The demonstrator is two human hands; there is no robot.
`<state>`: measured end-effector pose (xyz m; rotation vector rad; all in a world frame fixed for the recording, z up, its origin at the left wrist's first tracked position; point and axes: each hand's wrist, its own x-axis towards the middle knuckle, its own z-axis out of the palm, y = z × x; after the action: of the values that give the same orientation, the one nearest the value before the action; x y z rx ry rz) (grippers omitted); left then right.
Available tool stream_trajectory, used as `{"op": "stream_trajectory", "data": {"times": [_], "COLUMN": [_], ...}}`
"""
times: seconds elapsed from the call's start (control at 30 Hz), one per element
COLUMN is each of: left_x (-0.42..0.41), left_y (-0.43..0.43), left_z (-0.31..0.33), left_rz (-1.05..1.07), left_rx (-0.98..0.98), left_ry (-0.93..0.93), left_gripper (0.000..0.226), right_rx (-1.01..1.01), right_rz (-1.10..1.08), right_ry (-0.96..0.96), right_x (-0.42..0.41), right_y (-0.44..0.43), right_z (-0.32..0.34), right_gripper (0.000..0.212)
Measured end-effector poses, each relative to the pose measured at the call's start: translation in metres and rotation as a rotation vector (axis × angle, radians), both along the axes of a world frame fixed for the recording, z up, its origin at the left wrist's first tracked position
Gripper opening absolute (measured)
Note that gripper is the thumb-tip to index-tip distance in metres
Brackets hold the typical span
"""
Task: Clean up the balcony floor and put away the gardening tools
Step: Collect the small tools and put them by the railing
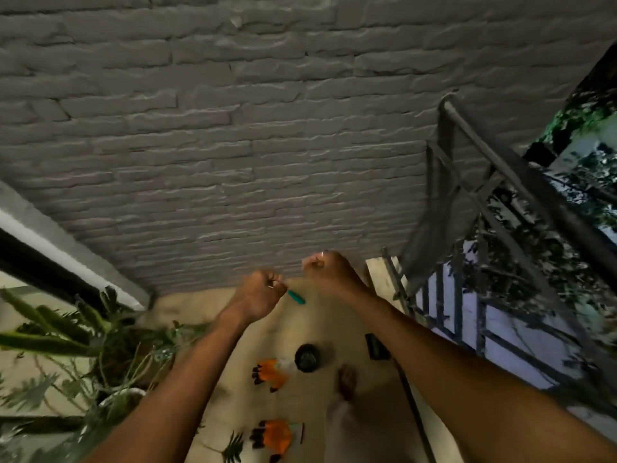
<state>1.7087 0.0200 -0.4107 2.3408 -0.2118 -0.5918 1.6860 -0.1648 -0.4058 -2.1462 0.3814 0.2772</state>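
Both my arms reach forward over the beige balcony floor [320, 332]. My left hand [258, 295] is curled into a fist. A short teal object [297, 297] shows right at its edge, and I cannot tell whether the hand holds it or it lies on the floor behind. My right hand [329, 272] is also a curled fist, with nothing visible in it. Below them on the floor lie two orange gloves with black fingertips, one glove [270, 374] farther away and the other glove [272, 437] nearer me. Beside them are a small black pot [307, 357] and a flat black object [377, 345].
A grey brick wall [267, 145] closes the far end. A folded grey chair [444, 202] leans by the metal railing [521, 202] on the right. Potted plants [66, 342] crowd the left. A long dark rod [414, 412] and a brown lump [347, 382] lie on the floor.
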Motion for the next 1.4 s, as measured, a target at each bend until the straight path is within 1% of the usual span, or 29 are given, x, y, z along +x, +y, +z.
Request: {"op": "stream_trajectory", "data": {"times": [0.03,0.07,0.13,0.2,0.27,0.33,0.4,0.47,0.6,0.63,0.7,0.87,0.93,1.03,1.13,1.23,1.3,1.4], "left_x": [0.015,0.028,0.064,0.094,0.121,0.146,0.167,0.192,0.237,0.248,0.274,0.32,0.332,0.343,0.346,0.346,0.347,0.343], "left_y": [-0.009,-0.017,-0.036,-0.052,-0.064,-0.075,-0.081,-0.084,-0.086,-0.087,-0.086,-0.081,-0.079,-0.072,-0.064,-0.056,-0.05,-0.048], "left_z": [-0.012,-0.021,-0.059,-0.108,-0.162,-0.23,-0.293,-0.373,-0.537,-0.574,-0.648,-0.778,-0.812,-0.848,-0.862,-0.855,-0.837,-0.789], "left_rz": [0.013,0.037,0.087,0.123,0.105,0.003,-0.12,-0.17,-0.229,-0.237,-0.251,-0.311,-0.321,-0.314,-0.298,-0.246,-0.218,-0.177], "left_rx": [0.007,-0.002,0.011,0.054,0.07,0.123,0.205,0.237,0.324,0.349,0.392,0.497,0.511,0.51,0.5,0.497,0.492,0.453], "left_ry": [0.01,0.015,0.057,0.102,0.16,0.175,0.157,0.159,0.232,0.246,0.244,0.211,0.211,0.192,0.188,0.168,0.14,0.079], "left_gripper": [0.039,0.031,0.01,0.017,0.014,0.014,0.022,0.027,0.025,0.025,0.03,0.042,0.046,0.05,0.049,0.044,0.043,0.043], "right_rx": [0.006,0.017,0.041,0.057,0.062,0.068,0.095,0.115,0.075,0.059,-0.041,-0.246,-0.3,-0.366,-0.407,-0.373,-0.3,-0.146], "right_rz": [0.015,0.033,0.034,0.036,0.05,0.064,0.071,0.092,0.123,0.124,0.136,0.131,0.132,0.135,0.119,0.093,0.053,-0.028], "right_ry": [0.013,0.02,0.06,0.117,0.165,0.196,0.238,0.283,0.333,0.342,0.332,0.28,0.237,0.213,0.22,0.241,0.238,0.204], "right_x": [0.018,0.035,0.075,0.108,0.134,0.161,0.179,0.198,0.227,0.233,0.248,0.291,0.303,0.311,0.316,0.317,0.315,0.306], "right_y": [-0.007,-0.014,-0.031,-0.043,-0.053,-0.061,-0.065,-0.064,-0.053,-0.05,-0.043,-0.029,-0.026,-0.014,-0.008,-0.009,-0.012,-0.02], "right_z": [-0.012,-0.025,-0.064,-0.112,-0.165,-0.23,-0.292,-0.368,-0.53,-0.565,-0.64,-0.792,-0.835,-0.862,-0.883,-0.879,-0.858,-0.808], "right_gripper": [0.027,0.026,0.024,0.024,0.025,0.026,0.027,0.031,0.037,0.036,0.033,0.047,0.053,0.053,0.048,0.05,0.05,0.024]}}
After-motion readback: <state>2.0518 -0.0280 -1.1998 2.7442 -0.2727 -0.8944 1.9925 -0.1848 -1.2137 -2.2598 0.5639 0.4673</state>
